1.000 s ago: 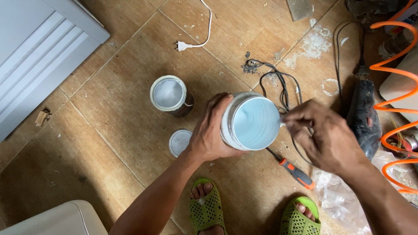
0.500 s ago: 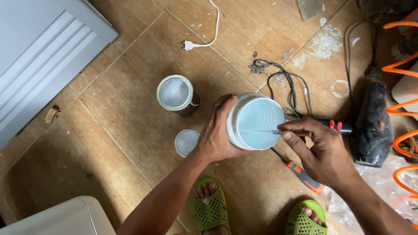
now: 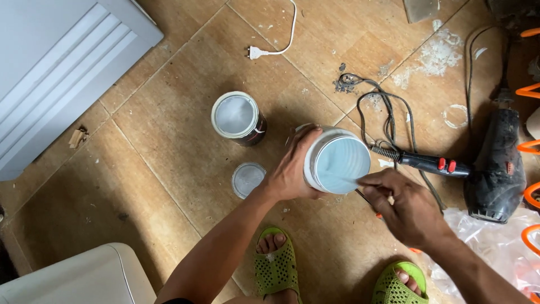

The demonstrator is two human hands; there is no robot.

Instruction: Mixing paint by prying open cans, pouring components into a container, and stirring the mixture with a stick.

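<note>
My left hand (image 3: 289, 169) grips the side of a white plastic tub (image 3: 337, 160) filled with pale blue-grey paint, held above the tiled floor. My right hand (image 3: 402, 205) pinches a thin stick (image 3: 347, 181) whose tip dips into the tub at its near edge. An open paint can (image 3: 237, 117) with pale paint stands on the floor to the left of the tub. Its round lid (image 3: 247, 179) lies flat just below the can, beside my left wrist.
A black power drill (image 3: 496, 169) and a black tool with red buttons (image 3: 436, 164) lie right of the tub among tangled cables (image 3: 382, 107). A white plug (image 3: 256, 53) lies farther off. A grey louvred panel (image 3: 62, 73) covers the upper left. My green sandals (image 3: 278, 267) are below.
My right hand has moved down from the tub's right rim to its near edge while holding the stick. The tub stays in my left hand.
</note>
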